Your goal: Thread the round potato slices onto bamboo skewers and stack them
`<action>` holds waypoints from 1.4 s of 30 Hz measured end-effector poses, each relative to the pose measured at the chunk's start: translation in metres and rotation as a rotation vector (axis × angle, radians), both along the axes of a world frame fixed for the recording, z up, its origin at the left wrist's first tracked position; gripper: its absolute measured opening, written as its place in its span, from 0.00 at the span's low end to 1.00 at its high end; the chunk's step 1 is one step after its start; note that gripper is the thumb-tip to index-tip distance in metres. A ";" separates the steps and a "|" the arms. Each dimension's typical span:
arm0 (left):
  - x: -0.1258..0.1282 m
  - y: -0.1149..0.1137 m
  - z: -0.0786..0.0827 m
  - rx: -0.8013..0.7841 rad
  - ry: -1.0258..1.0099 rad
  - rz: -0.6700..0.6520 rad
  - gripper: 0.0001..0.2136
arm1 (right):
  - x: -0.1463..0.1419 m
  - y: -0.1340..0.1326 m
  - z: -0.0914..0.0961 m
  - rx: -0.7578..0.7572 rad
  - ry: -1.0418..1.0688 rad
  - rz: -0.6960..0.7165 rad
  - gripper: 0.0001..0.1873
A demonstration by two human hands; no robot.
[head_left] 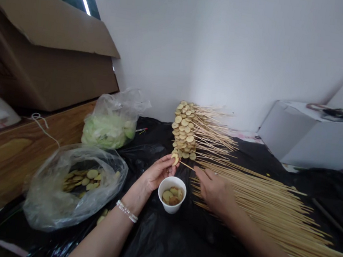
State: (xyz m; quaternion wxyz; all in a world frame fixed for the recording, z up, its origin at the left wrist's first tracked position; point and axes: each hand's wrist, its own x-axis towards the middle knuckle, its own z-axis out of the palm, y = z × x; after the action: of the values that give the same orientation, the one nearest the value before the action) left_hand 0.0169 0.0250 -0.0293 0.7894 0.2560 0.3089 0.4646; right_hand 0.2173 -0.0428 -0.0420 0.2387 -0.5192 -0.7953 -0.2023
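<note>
My left hand [161, 171] pinches pale round slices, which look like potato [175, 159], at the tip of a thin wooden skewer [187, 165]. The skewer's other end is in my right hand [214, 189], its fingers closed around it. Just below my hands stands a white cup [170, 208] with more slices inside. Beyond them rises a stack of loaded skewers [186, 126], slices at the left and bare sticks pointing right. A broad spread of bare skewers [263, 199] lies beside and under my right forearm.
An open plastic bag [51, 201] of slices lies at the left, with a tied-looking bag of pale green pieces [106, 130] behind it. A cardboard box [50, 66] stands at the back left, a white box [312, 138] at the right. Black plastic sheeting [156, 244] covers the work surface.
</note>
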 end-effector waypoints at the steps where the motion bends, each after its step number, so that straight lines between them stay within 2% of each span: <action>1: 0.000 0.000 0.000 0.009 0.011 0.008 0.10 | 0.000 0.000 0.000 -0.003 -0.003 -0.001 0.19; 8: 0.002 0.002 -0.003 0.104 0.066 0.059 0.12 | 0.002 0.001 0.000 0.012 -0.025 0.007 0.19; 15: 0.001 0.002 -0.001 0.118 0.138 0.105 0.13 | 0.002 0.000 0.001 0.021 -0.019 -0.005 0.19; 28: 0.001 0.002 -0.003 0.158 0.131 0.088 0.13 | 0.001 0.001 0.001 0.016 -0.016 -0.009 0.18; 35: 0.001 0.002 -0.004 0.165 0.136 0.081 0.14 | 0.000 0.000 0.001 -0.036 -0.012 -0.022 0.18; 42: 0.003 0.002 -0.006 0.211 0.192 0.124 0.17 | 0.001 0.000 -0.001 -0.032 -0.028 -0.027 0.18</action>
State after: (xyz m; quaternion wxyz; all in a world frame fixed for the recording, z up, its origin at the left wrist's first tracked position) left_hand 0.0201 0.0271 -0.0349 0.6948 0.3612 0.3477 0.5156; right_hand 0.2180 -0.0425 -0.0427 0.2167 -0.5307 -0.7946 -0.2001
